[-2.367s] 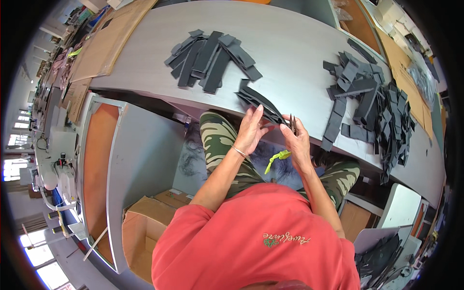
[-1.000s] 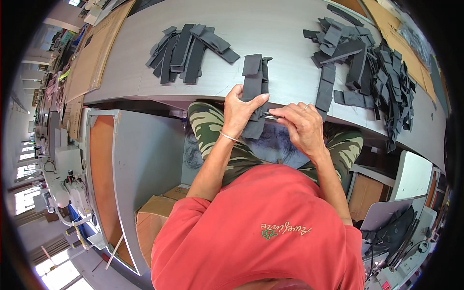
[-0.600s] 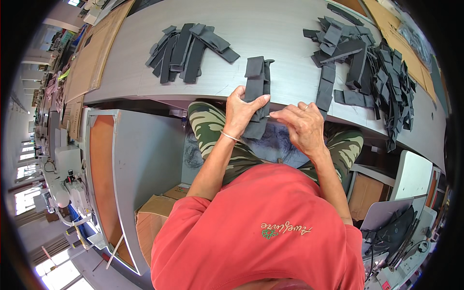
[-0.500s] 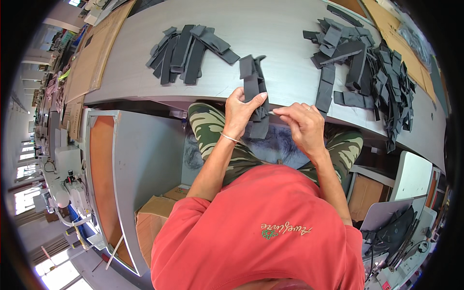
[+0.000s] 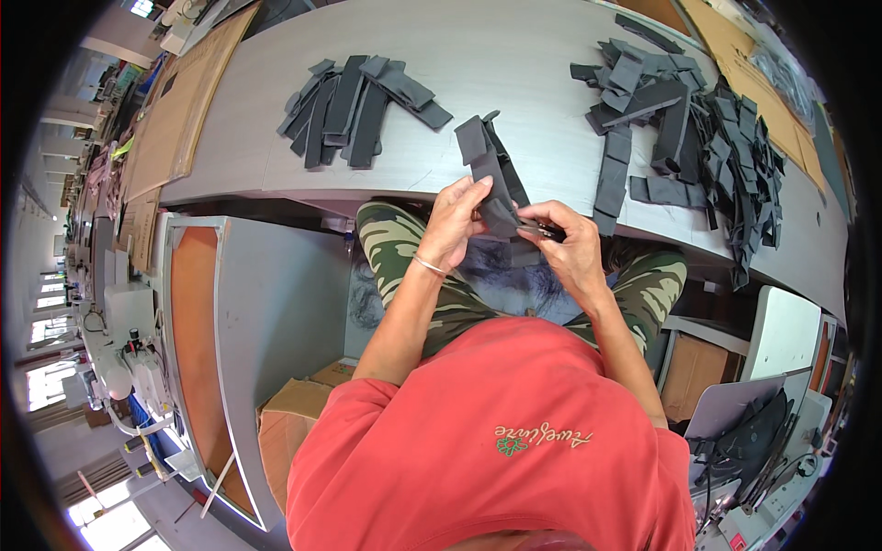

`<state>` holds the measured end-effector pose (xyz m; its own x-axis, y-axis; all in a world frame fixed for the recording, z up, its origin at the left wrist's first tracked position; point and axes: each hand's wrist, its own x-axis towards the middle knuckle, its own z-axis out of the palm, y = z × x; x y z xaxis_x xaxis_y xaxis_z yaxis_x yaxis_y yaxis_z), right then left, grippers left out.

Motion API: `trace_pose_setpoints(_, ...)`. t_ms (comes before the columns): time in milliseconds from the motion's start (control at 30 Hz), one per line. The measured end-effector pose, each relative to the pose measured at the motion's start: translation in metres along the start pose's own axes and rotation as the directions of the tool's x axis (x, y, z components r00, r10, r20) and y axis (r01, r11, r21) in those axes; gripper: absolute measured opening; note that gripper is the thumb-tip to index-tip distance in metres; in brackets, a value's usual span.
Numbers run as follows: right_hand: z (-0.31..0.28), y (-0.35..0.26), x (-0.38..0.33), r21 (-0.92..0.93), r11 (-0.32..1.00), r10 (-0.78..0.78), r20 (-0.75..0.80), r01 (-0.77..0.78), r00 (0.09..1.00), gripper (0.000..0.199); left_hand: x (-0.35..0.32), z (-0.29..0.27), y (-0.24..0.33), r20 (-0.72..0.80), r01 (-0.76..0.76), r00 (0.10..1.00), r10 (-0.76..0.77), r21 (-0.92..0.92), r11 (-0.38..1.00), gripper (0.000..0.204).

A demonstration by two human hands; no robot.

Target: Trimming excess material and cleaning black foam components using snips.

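Note:
Between the thumb and fingers of my left hand (image 5: 452,223) is a dark grey fabric strip (image 5: 497,177), folded along its length. Its upper end leans over the table edge, and a lower piece hangs above my lap. My right hand (image 5: 574,248) is closed around a small pair of dark thread snips (image 5: 544,230), whose tip meets the strip beside my left fingers. Whether the blades are apart is too small to tell.
On the grey table (image 5: 514,55), a fanned pile of dark strips (image 5: 344,110) lies to the left. A larger tangled heap (image 5: 675,110) lies to the right, some hanging over the front edge. Cardboard (image 5: 188,101) covers the left end; a cardboard box (image 5: 292,422) stands below.
My right hand has turned and come closer to the strip, bringing the snips into view against it. The strip now tilts further left at its top, and my left hand sits slightly lower.

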<state>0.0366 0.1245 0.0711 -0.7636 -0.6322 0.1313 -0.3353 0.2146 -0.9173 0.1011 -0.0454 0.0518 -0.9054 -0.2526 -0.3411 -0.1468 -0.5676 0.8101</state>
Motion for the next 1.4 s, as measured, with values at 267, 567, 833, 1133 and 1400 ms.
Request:
trace_pose_setpoints(267, -0.024, 0.013, 0.0, 0.282, 0.959, -0.002, 0.094, -0.024, 0.996, 0.01, 0.001, -0.005, 0.002, -0.02, -0.089, 0.996, 0.088, -0.048, 0.995, 0.021)
trace_pose_setpoints(567, -0.012, 0.001, 0.011, -0.071, 0.988, -0.138, -0.003, 0.138, 0.99, 0.016, -0.008, 0.002, 0.007, 0.182, -0.16, 0.969, 0.167, -0.053, 0.986, 0.023)
trace_pose_setpoints(833, -0.028, -0.002, 0.001, 0.347, 0.938, -0.047, 0.161, -0.012, 0.986, 0.007, -0.007, 0.004, -0.001, 0.14, -0.2, 0.963, 0.231, -0.206, 0.958, 0.03)
trace_pose_setpoints(1133, -0.024, -0.018, 0.002, 0.158, 0.987, -0.043, 0.079, 0.03, 0.996, 0.015, -0.008, 0.005, 0.0, 0.118, -0.271, 0.956, 0.267, 0.021, 0.962, 0.034)
trace_pose_setpoints(1400, -0.012, 0.002, 0.01, 0.251, 0.967, 0.059, -0.086, -0.036, 0.995, 0.057, -0.011, 0.016, -0.002, 0.233, -0.342, 0.929, 0.288, 0.238, 0.909, 0.04)
